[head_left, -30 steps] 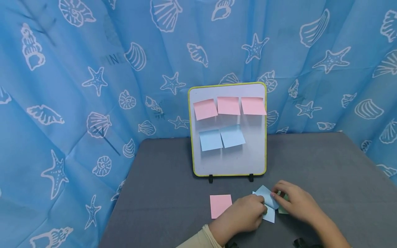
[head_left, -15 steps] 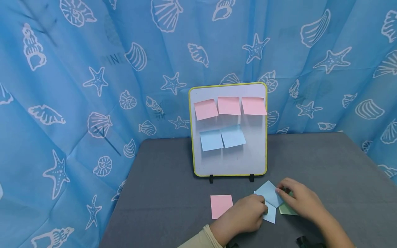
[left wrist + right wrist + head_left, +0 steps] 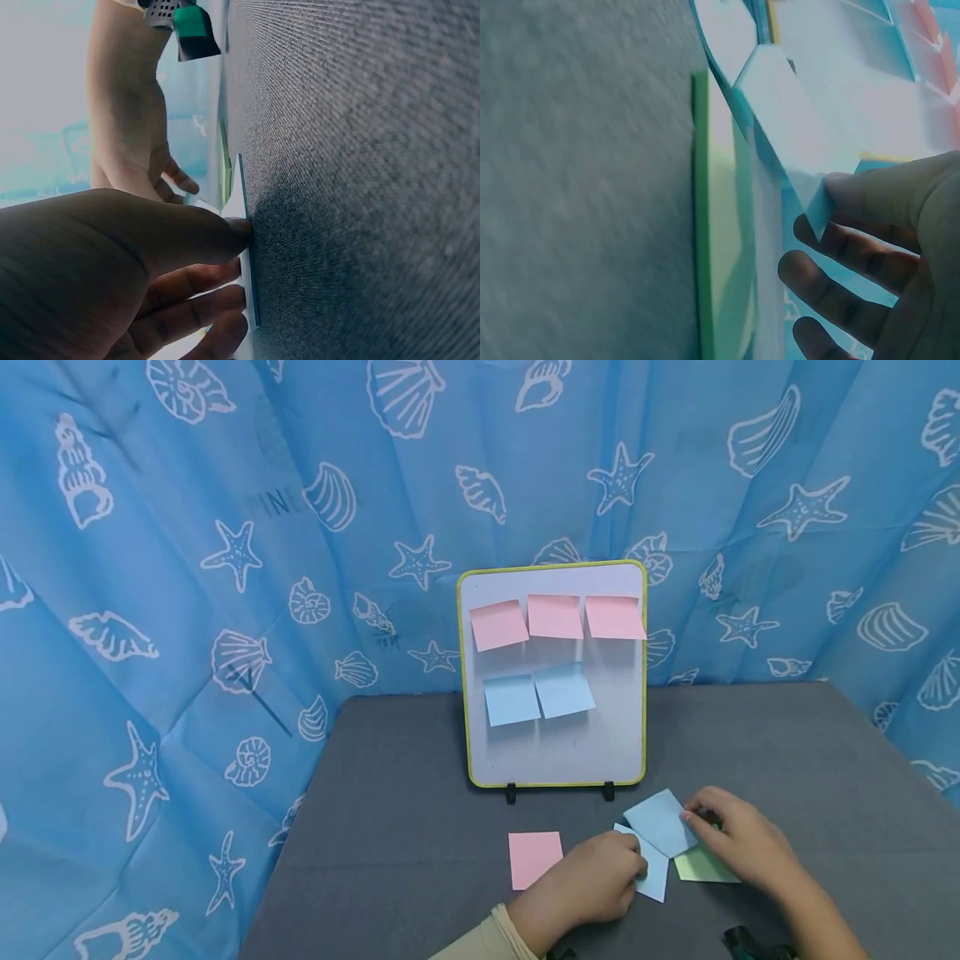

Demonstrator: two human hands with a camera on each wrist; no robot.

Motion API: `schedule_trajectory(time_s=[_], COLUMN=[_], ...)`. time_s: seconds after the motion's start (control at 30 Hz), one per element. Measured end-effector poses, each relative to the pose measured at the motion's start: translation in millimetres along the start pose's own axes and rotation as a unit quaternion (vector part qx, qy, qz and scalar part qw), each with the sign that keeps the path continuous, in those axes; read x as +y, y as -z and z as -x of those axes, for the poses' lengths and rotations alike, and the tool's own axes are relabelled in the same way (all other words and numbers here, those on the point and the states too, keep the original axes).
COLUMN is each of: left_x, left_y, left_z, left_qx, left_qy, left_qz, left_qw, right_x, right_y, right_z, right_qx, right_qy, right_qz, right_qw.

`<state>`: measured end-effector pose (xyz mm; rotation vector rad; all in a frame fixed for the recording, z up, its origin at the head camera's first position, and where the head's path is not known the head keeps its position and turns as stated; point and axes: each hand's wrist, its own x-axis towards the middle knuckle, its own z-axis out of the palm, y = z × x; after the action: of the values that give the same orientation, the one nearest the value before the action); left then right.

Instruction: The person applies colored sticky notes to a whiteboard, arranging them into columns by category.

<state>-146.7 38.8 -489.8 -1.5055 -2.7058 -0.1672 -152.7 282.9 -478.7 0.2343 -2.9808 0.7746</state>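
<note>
A blue sticky note [image 3: 662, 823] is pinched at its right corner by my right hand [image 3: 738, 842], between thumb and forefinger, as the right wrist view shows. It slants above a pad of blue sticky notes [image 3: 654, 870]; whether the two still touch, I cannot tell. My left hand [image 3: 600, 875] grips that pad by its left side, thumb on one face and fingers behind in the left wrist view. Under my right hand lies a pad of green sticky notes [image 3: 703, 865]. Left of my left hand is a pink sticky note pad or note [image 3: 534, 860], partly covered by the wrist.
A whiteboard [image 3: 555, 752] with a yellow rim stands behind on black feet. It carries three pink notes [image 3: 553, 617] in a row and two blue notes [image 3: 564, 691] below. The grey table [image 3: 390, 827] meets a blue shell-print curtain [image 3: 300, 443].
My right hand has moved right, drawing the blue note up and away from the pad. More of the green pad shows. My left hand has stayed in place.
</note>
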Motion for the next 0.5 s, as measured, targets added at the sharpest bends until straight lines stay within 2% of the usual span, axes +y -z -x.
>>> schedule_trajectory(time_s=[0.1, 0.23, 0.37, 0.5], left_x=[-0.5, -0.5, -2.4, -4.7], left_y=[-1.3, -1.8, 0.3, 2.4], left_z=[-0.2, -0.7, -0.6, -0.3], left_qx=[0.000, -0.004, -0.016, -0.026], left_qy=[-0.001, 0.000, 0.000, -0.001], left_qz=[0.000, 0.006, 0.020, 0.031], left_qw=[1.0000, 1.0000, 0.9997, 0.9992], right_x=[6, 14, 20, 17], right_y=[5, 17, 24, 26], right_z=[0.8, 3.2, 7.6, 10.1], right_qx=[0.016, 0.059, 0.102, 0.120], right_qy=[-0.010, -0.024, -0.021, -0.017], right_qz=[0.004, 0.013, 0.007, -0.009], right_qw=[0.9998, 0.9979, 0.9946, 0.9926])
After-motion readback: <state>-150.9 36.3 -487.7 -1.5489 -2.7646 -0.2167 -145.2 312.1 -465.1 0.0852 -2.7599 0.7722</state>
